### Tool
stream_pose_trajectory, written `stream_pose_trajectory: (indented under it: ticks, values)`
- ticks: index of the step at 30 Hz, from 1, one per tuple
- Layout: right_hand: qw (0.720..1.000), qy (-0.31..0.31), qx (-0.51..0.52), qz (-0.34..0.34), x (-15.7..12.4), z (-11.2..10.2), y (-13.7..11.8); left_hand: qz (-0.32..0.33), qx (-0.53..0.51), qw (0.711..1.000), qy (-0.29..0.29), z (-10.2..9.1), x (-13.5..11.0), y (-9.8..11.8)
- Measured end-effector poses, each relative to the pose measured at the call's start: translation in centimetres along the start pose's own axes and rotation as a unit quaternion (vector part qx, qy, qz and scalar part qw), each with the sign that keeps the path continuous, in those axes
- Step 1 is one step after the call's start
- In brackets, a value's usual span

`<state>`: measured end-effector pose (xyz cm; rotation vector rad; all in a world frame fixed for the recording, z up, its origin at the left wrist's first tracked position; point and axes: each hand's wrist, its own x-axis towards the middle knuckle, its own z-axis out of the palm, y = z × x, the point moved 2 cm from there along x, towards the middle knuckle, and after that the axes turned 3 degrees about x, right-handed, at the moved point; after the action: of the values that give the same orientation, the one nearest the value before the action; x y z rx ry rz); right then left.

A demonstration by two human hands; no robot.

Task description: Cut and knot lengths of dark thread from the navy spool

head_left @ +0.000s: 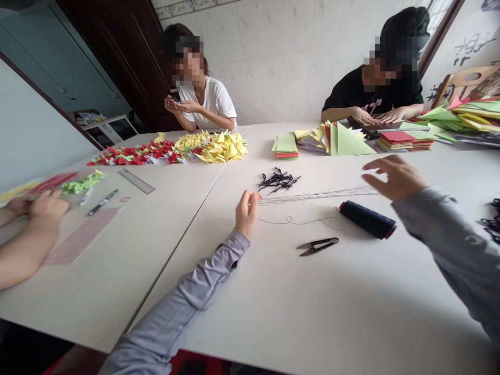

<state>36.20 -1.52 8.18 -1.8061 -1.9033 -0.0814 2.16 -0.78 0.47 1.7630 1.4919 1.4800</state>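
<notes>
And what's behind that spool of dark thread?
Beyond the spool, thin dark strands stretch across the table, with the right hand near their right end. Whatever lies directly beneath or close behind the spool is covered.

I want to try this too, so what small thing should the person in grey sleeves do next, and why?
Perhaps lower the grey-sleeved right hand onto the long, thin, dark threads and gather them: it appears to hover near their right ends, fingers parted, while the grey-sleeved left hand is at their left ends.
</notes>
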Motion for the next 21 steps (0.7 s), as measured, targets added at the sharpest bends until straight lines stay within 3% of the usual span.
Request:
stream_pose_trajectory:
  ticks: [4,8,13,21]
  values:
    - [0.979,-0.017,0.093,-0.181,-3.2,4.3,-5.7,0.097,0.099,0.984,-0.108,1.2,-1.1,0.9]
    - [0.961,-0.006,0.078,-0.264,-6.3,7.8,-7.1,0.191,0.179,0.955,-0.141,1.7,-1.5,0.8]
    - [0.952,0.039,0.085,-0.290,-7.7,8.8,-5.7,0.241,0.246,0.926,-0.155,2.3,-1.2,0.6]
    - [0.951,0.007,0.148,-0.271,-7.1,9.3,-5.1,0.254,0.283,0.911,-0.163,3.8,-0.3,0.6]
